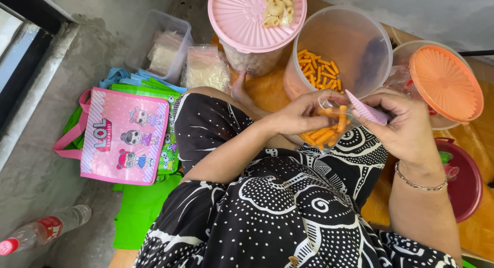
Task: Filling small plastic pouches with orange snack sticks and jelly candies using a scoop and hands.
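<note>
1. The left hand (301, 113) pinches the open mouth of a small clear bag (329, 126), fingers curled tight on its upper edge.
2. The bag is partly filled with orange snack sticks (324, 135) and hangs between the two hands, above the person's lap in its black-and-white patterned cloth (278, 196).
3. The right hand (404, 126) is closed around a pale pink scoop (366, 111), whose tip points into the mouth of the bag; a bracelet (418, 184) sits on that wrist.
4. Just beyond the hands stands a large clear tub (342, 46) with more orange sticks lying on its bottom.
5. To the left of the tub is a container with a pink lid (247, 15); a few pale ring-shaped snacks (278, 8) rest on that lid.
6. To the right of the tub, a container with an orange lid (445, 82) stands near the right hand, and a dark red bowl (465, 180) sits by the right forearm.
7. Well to the left on the floor lie a pink cartoon tote bag (123, 136) over green bags (139, 211), a clear box (162, 41) and a plastic bottle (46, 229).
</note>
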